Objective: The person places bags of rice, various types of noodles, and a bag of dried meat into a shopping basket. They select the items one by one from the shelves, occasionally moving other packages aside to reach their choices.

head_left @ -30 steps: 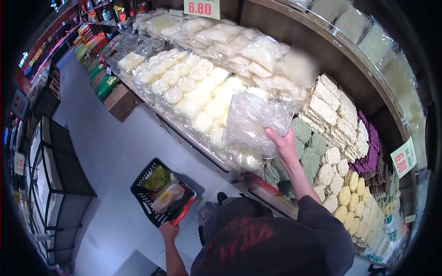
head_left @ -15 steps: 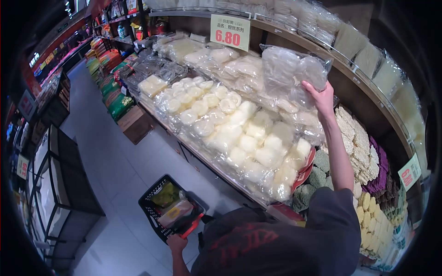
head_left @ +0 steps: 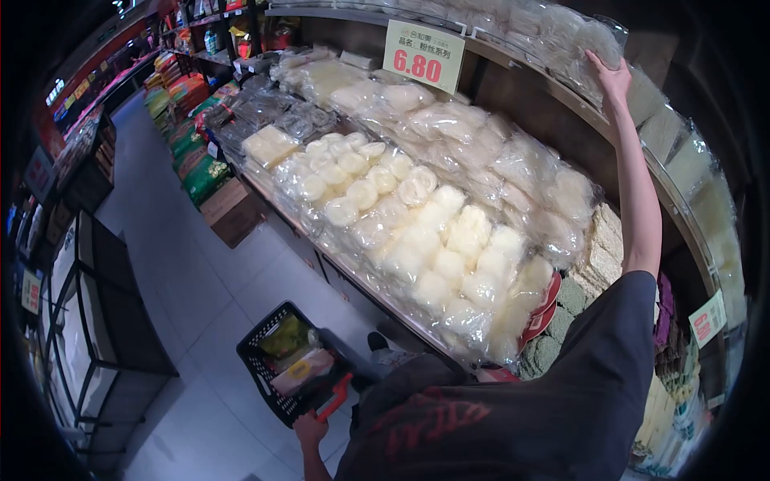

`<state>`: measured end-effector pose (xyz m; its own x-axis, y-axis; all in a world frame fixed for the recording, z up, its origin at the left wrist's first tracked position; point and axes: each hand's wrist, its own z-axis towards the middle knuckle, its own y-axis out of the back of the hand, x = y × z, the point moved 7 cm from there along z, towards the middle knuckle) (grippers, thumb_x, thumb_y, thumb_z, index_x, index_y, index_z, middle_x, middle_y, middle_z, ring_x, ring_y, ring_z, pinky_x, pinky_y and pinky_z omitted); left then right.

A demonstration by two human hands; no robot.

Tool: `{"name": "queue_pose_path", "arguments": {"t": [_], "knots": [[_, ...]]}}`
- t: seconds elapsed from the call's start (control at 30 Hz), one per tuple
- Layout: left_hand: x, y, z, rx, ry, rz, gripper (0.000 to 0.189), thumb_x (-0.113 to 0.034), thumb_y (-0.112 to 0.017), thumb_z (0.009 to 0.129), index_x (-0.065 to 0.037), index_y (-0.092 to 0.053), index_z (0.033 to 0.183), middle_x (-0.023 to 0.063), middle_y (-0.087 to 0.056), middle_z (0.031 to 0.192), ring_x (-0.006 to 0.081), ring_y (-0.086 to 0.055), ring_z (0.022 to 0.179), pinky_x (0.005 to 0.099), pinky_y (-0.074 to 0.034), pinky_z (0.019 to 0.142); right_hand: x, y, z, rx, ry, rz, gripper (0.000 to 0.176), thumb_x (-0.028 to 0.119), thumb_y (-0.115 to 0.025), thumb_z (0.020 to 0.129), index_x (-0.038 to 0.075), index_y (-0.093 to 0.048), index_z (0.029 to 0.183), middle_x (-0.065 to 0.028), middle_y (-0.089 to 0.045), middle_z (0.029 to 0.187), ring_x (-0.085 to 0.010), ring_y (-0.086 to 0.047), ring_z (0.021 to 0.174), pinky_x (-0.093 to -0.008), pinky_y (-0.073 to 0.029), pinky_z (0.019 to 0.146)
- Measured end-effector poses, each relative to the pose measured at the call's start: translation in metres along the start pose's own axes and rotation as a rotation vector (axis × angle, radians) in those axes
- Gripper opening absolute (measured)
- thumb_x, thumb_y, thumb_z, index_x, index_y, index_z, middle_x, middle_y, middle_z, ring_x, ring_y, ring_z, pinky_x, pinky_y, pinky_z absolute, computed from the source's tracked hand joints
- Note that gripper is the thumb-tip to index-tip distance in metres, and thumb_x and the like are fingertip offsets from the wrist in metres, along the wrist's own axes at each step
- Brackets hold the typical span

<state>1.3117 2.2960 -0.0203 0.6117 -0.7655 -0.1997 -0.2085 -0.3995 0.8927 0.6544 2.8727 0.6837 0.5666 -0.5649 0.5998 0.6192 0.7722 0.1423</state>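
Observation:
My right hand (head_left: pixel 611 76) is raised at the upper shelf, its fingers closed on the edge of a clear bag of pale noodles (head_left: pixel 581 48). Low in the view, my left hand (head_left: pixel 310 429) is wrapped round the red handle (head_left: pixel 335 398) of a black shopping basket (head_left: pixel 250 346). Inside the basket lie a green package (head_left: pixel 287 337) and a pink package with a yellow label (head_left: pixel 303 373). Below my right arm, clear bags of round white noodles (head_left: pixel 449 264) cover the slanted display.
A price sign (head_left: pixel 423 56) reading 6.80 hangs from the upper shelf rail. Stacked green bags (head_left: pixel 204 178) and a cardboard box (head_left: pixel 231 212) stand beyond the display. A black-framed display case (head_left: pixel 112 361) is at the left, across the aisle floor.
My right hand has moved up and right with the clear bag, from over the lower display to the upper shelf. The left hand still holds the basket.

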Motion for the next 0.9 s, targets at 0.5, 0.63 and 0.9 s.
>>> {"name": "queue_pose_path", "arguments": {"t": [0.5, 0.63, 0.9], "knots": [[0.018, -0.029, 0.008, -0.025, 0.156, -0.198, 0.023, -0.024, -0.071, 0.066, -0.012, -0.077, 0.085, 0.0126, -0.072, 0.100, 0.0349, -0.068, 0.093, 0.0491, -0.053, 0.085, -0.114, -0.128, 0.172, 0.164, -0.079, -0.286, 0.065, 0.043, -0.088, 0.070, 0.013, -0.066, 0.124, -0.0099, -0.073, 0.114, -0.0269, -0.069, 0.107, -0.0371, -0.051, 0.093], [0.012, -0.025, 0.003, 0.104, 0.247, -0.139, 0.035, -0.040, -0.072, 0.069, -0.019, -0.076, 0.098, 0.0089, -0.073, 0.093, 0.0336, -0.070, 0.090, 0.0483, -0.054, 0.083, -0.123, -0.154, 0.142, -0.029, 0.235, -0.468, 0.066, 0.045, -0.087, 0.071, 0.009, -0.066, 0.123, -0.0096, -0.073, 0.112, -0.0239, -0.069, 0.104, -0.0355, -0.052, 0.091], [0.054, -0.060, 0.009, 0.046, 0.177, 0.028, 0.045, -0.052, -0.072, 0.073, -0.021, -0.075, 0.105, 0.0096, -0.074, 0.087, 0.0338, -0.071, 0.087, 0.0479, -0.054, 0.081, -0.139, -0.168, 0.120, 0.105, 0.078, -0.504, 0.070, 0.033, -0.082, 0.079, 0.000, -0.052, 0.133, -0.0203, -0.068, 0.110, -0.0281, -0.068, 0.095, -0.0389, -0.055, 0.084]]}}
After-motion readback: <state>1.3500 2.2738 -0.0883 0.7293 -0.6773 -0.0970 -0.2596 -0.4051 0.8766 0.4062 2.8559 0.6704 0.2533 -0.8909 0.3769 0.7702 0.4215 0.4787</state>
